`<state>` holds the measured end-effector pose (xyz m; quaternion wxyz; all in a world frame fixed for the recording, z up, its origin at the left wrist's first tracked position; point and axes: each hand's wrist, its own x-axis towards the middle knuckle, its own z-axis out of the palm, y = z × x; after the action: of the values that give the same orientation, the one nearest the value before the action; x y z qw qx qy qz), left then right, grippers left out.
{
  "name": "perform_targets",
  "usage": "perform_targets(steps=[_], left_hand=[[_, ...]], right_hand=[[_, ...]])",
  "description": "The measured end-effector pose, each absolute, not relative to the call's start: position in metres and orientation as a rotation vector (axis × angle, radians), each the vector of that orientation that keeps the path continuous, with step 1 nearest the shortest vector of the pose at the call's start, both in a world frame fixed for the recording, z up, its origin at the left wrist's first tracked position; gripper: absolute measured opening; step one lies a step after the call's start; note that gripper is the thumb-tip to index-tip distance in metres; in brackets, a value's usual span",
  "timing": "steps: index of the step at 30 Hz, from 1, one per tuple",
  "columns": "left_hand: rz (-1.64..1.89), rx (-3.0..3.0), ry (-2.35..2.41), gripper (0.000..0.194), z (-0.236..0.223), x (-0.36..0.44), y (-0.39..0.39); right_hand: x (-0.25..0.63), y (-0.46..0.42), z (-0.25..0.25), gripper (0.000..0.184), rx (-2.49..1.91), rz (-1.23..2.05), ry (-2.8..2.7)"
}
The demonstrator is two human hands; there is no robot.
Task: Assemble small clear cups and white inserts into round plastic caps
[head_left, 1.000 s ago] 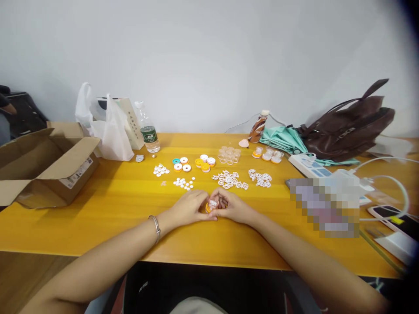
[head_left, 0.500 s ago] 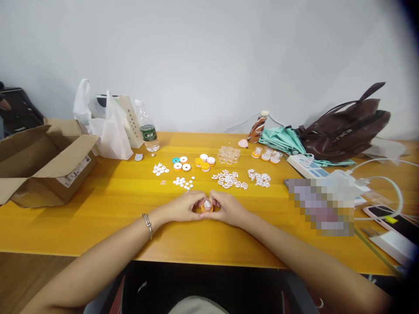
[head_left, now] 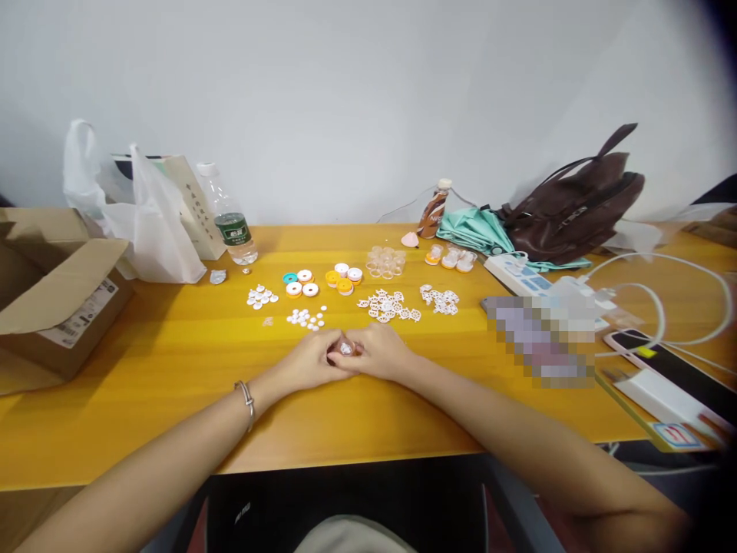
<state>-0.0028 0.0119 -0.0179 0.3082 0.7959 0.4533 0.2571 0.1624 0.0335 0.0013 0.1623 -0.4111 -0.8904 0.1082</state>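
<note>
At the middle of the frame, the left hand (head_left: pixel 308 362) and right hand (head_left: pixel 380 353) meet on the yellow counter (head_left: pixel 173 361), each grip pinched shut on one small round piece (head_left: pixel 345 349), now nearly hidden; earlier its orange rim showed. Beyond lie white discs (head_left: pixel 305 316), cut-out rings (head_left: pixel 388 306) and orange caps (head_left: pixel 342 278), shifted left.

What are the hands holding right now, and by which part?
Both the left hand and right hand pinch one small round piece between their fingertips, gripping its sides; its pale top shows between them.
</note>
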Motion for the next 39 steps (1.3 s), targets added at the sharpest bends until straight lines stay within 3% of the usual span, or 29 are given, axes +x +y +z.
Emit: perform_targets(steps=[9,15,22,25,28,32,34,39], left_hand=[[0.686,2.026,1.096,0.015,-0.017,-0.001,0.012],[0.64,2.07,1.071,0.016,-0.014,-0.002,0.014],[0.624,2.14,1.133,0.023,-0.015,0.001,0.016],[0.632,2.143,1.09,0.023,-0.012,0.002,0.014],[0.641,2.135,1.073,0.019,-0.011,0.002,0.013],[0.621,2.143,1.134,0.02,-0.015,0.0,0.015],[0.615,2.141,1.137,0.02,-0.016,-0.001,0.016],[0.604,2.152,1.115,0.026,-0.014,0.001,0.014]], right_hand=[[0.167,0.039,-0.003,0.035,-1.068,0.045,-2.659],[0.18,0.04,0.009,0.019,-0.725,0.131,-2.752],[0.176,0.027,0.012,0.048,-0.94,0.203,-2.592],[0.172,0.024,0.006,0.038,-1.078,0.205,-2.598],[0.173,0.023,0.005,0.025,-0.94,0.245,-2.597],[0.175,0.024,0.008,0.056,-0.76,0.212,-2.464],[0.174,0.024,0.007,0.062,-0.831,0.212,-2.424],[0.171,0.022,0.006,0.027,-1.002,0.277,-2.513]])
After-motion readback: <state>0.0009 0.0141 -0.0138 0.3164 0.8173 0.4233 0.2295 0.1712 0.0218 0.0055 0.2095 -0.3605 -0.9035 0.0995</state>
